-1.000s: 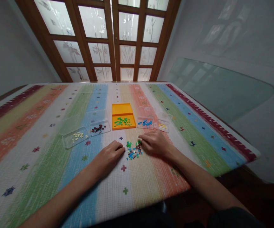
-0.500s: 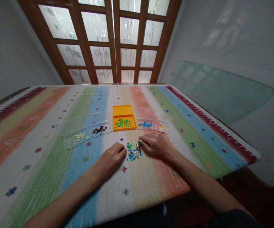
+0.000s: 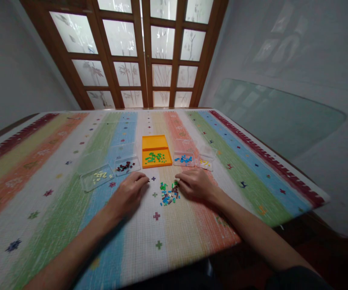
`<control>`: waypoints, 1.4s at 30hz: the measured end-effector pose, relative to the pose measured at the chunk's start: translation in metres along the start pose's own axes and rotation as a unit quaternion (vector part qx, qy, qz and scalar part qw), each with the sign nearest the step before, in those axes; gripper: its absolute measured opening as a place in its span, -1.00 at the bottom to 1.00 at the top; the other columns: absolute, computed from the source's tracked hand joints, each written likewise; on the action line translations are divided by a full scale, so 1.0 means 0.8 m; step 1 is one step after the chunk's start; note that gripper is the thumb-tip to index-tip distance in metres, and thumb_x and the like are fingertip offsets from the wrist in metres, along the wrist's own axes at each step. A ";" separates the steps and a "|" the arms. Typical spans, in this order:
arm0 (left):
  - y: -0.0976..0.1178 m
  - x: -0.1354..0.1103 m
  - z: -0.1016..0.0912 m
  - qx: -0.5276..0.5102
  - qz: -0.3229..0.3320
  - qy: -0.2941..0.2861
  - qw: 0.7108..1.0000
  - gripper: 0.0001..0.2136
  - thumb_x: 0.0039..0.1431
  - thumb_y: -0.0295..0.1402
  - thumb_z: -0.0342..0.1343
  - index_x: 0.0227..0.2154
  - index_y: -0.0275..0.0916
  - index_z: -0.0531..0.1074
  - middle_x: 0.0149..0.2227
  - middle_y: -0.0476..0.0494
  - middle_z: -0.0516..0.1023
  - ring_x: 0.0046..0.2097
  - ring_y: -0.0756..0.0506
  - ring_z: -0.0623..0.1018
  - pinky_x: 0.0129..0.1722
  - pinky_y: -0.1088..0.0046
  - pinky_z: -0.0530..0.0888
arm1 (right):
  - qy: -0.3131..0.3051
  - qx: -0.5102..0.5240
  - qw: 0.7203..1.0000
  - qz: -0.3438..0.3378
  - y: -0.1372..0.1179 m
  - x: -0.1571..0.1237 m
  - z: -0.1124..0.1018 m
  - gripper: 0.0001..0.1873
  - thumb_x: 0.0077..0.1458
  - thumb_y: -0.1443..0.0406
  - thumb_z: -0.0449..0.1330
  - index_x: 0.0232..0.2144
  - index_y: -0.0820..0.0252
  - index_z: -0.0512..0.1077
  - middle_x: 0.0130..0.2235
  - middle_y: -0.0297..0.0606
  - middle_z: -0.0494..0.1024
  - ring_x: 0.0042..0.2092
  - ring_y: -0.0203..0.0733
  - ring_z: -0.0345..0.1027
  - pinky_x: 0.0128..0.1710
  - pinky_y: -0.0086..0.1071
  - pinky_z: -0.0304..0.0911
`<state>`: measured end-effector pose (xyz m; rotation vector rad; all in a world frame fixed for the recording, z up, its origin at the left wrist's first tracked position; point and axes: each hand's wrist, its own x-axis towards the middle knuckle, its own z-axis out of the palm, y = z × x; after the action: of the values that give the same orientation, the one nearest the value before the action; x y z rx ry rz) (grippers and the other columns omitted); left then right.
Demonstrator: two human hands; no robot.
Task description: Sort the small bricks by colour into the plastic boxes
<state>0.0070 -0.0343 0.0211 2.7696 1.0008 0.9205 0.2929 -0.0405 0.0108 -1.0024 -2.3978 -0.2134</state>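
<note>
The left hand (image 3: 132, 188) has thumb and forefinger pinched together with a tiny dark speck at their tips; I cannot tell whether that is a held brick. Just ahead of this grip is the near wall of the clear tray of brown bricks (image 3: 136, 158), so room forward is tight; the clear tray of cream bricks (image 3: 90, 183) lies further left. Striped cloth (image 3: 143, 245) separates the left fingertips from the mixed brick pile (image 3: 169, 196) to their right.

The right hand (image 3: 196, 185) rests with fingers curled at the pile's right border; whether they grasp a brick I cannot tell. Close ahead of it stand the clear trays of blue bricks (image 3: 178, 164) and of yellow bricks (image 3: 210, 162). The open orange box (image 3: 156, 141) sits ahead of and between both grips. Behind the right hand, its forearm crosses the table's near edge, while cloth stretches widely to its right
</note>
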 end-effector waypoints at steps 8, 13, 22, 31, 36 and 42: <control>-0.057 0.012 -0.044 0.015 -0.165 0.113 0.980 -0.83 0.28 -0.35 0.03 -0.31 -0.14 0.54 -0.24 -0.11 0.64 -0.20 -0.17 0.61 -0.13 0.21 0.54 | -0.010 0.001 1.000 -0.002 0.000 0.000 0.001 -0.81 0.09 0.42 0.02 -0.47 0.16 0.40 -0.57 -0.36 0.38 -0.54 -0.29 0.11 -0.48 -0.30 -0.09; -0.072 0.009 -0.039 0.015 -0.201 0.111 0.973 -0.83 0.23 -0.34 0.04 -0.30 -0.14 0.55 -0.24 -0.13 0.66 -0.24 -0.18 0.62 -0.14 0.20 0.54 | -0.002 -0.005 1.000 -0.014 0.000 0.001 0.000 -0.81 0.07 0.43 0.02 -0.47 0.16 0.40 -0.57 -0.35 0.39 -0.55 -0.29 0.12 -0.47 -0.29 -0.08; -0.086 0.005 -0.030 -0.002 -0.241 0.097 0.966 -0.83 0.20 -0.30 0.04 -0.29 -0.12 0.54 -0.24 -0.15 0.68 -0.24 -0.21 0.64 -0.14 0.17 0.55 | -0.003 0.000 1.000 -0.007 -0.001 0.001 -0.001 -0.82 0.06 0.43 0.03 -0.48 0.16 0.40 -0.57 -0.35 0.40 -0.55 -0.29 0.13 -0.46 -0.30 -0.08; -0.085 0.006 -0.031 -0.012 -0.251 0.089 0.964 -0.82 0.21 -0.33 0.02 -0.28 -0.14 0.53 -0.27 -0.15 0.68 -0.25 -0.20 0.64 -0.15 0.19 0.54 | 0.001 -0.006 1.000 -0.011 -0.003 0.002 -0.003 -0.80 0.05 0.43 0.02 -0.48 0.17 0.42 -0.59 -0.36 0.39 -0.56 -0.30 0.10 -0.48 -0.29 -0.12; -0.076 0.011 -0.038 -0.020 -0.246 0.108 0.963 -0.77 0.24 -0.37 -0.04 -0.18 -0.19 0.51 -0.18 -0.18 0.66 -0.18 -0.18 0.63 -0.07 0.19 0.54 | 0.012 -0.008 1.000 -0.017 -0.002 0.001 -0.003 -0.79 0.05 0.43 0.01 -0.48 0.18 0.43 -0.59 -0.35 0.40 -0.57 -0.30 0.11 -0.48 -0.28 -0.11; -0.061 0.011 -0.047 0.015 -0.204 0.160 0.966 -0.76 0.28 -0.39 -0.05 -0.10 -0.14 0.48 -0.15 -0.09 0.63 -0.12 -0.16 0.62 -0.01 0.23 0.51 | -0.002 -0.011 1.000 -0.007 -0.001 0.000 -0.002 -0.80 0.07 0.42 0.02 -0.47 0.17 0.43 -0.58 -0.35 0.42 -0.55 -0.29 0.11 -0.47 -0.29 -0.11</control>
<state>-0.0360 0.0046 0.0449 2.3326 1.5644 1.3043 0.2926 -0.0417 0.0120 -0.9977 -2.4115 -0.2421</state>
